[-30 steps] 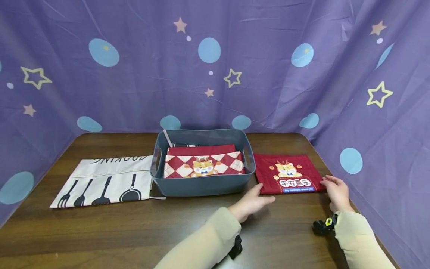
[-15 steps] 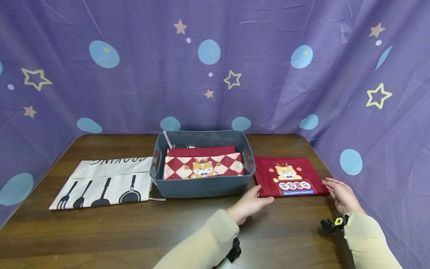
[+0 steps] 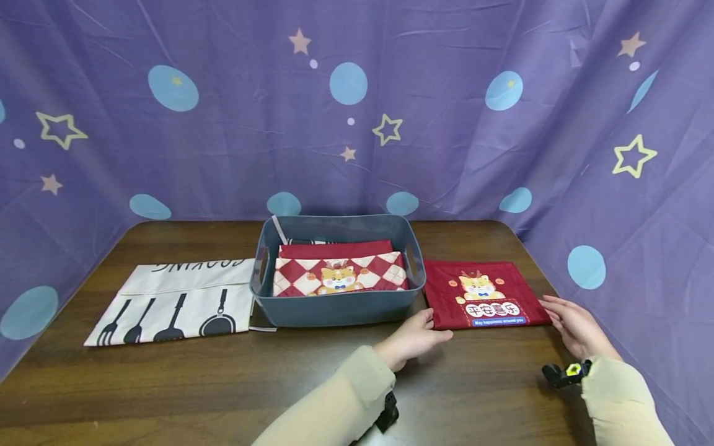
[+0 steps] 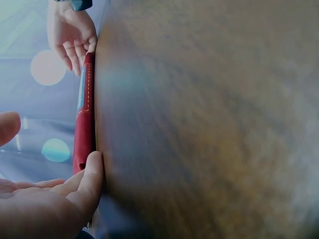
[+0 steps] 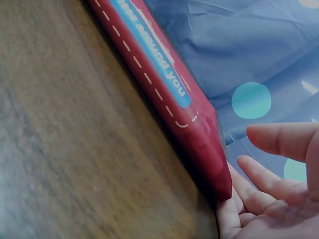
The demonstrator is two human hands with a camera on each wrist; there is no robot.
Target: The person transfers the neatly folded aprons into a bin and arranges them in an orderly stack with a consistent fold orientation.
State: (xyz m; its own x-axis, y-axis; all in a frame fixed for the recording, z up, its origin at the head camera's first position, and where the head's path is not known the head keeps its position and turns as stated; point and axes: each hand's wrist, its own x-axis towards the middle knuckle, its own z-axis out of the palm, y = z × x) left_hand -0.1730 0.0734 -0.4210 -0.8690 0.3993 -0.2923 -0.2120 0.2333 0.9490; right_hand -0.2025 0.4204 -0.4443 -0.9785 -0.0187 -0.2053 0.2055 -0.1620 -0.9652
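A folded red cloth (image 3: 474, 296) with a cartoon dog print lies flat on the table, right of the basket. At its near left corner is my left hand (image 3: 411, 339), thumb spread away and fingers extended against the edge. My right hand (image 3: 577, 328) stays beside the near right corner, also with the thumb apart. In the right wrist view, the fingers (image 5: 266, 201) reach under the tip of the red cloth (image 5: 209, 159). The left wrist view shows the cloth's thick folded edge (image 4: 84, 129) between both hands, with the left fingertips (image 4: 93, 164) right at its end.
A blue-grey basket (image 3: 340, 311) holds folded red and checked cloths (image 3: 292, 275). To its left lies a folded white cloth (image 3: 189, 303) printed with kitchen utensils. A purple patterned curtain (image 3: 446, 167) hangs behind and to the right of the wooden table (image 3: 184, 384).
The red cloth has shifted slightly toward me and to the right. My right hand has drawn a little right and back, while the left hand has moved slightly nearer.
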